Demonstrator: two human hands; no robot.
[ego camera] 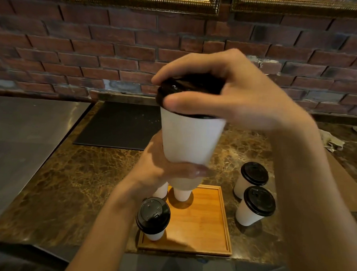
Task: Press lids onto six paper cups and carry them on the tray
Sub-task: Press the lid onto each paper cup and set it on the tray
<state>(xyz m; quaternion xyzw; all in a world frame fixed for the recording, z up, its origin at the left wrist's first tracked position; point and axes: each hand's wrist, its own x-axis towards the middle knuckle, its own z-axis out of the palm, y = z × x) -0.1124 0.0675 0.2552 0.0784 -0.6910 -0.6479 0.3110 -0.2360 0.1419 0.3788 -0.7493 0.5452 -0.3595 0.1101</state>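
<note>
I hold a white paper cup (190, 140) up in front of me, above the counter. My left hand (160, 167) grips its lower part from below. My right hand (232, 92) is curled over the black lid (175, 90) on the cup's rim, thumb at the front edge. Below, a wooden tray (208, 224) carries one lidded cup (153, 218) at its near left and two more white cups (182, 194) at its far left, partly hidden behind my left hand. Two lidded cups (253, 175) (257, 204) stand on the counter right of the tray.
The brown marble counter (73, 182) runs to a brick wall. A black mat (120, 124) lies at the back, a steel surface (26, 132) on the left, and crumpled paper (332, 142) at the far right.
</note>
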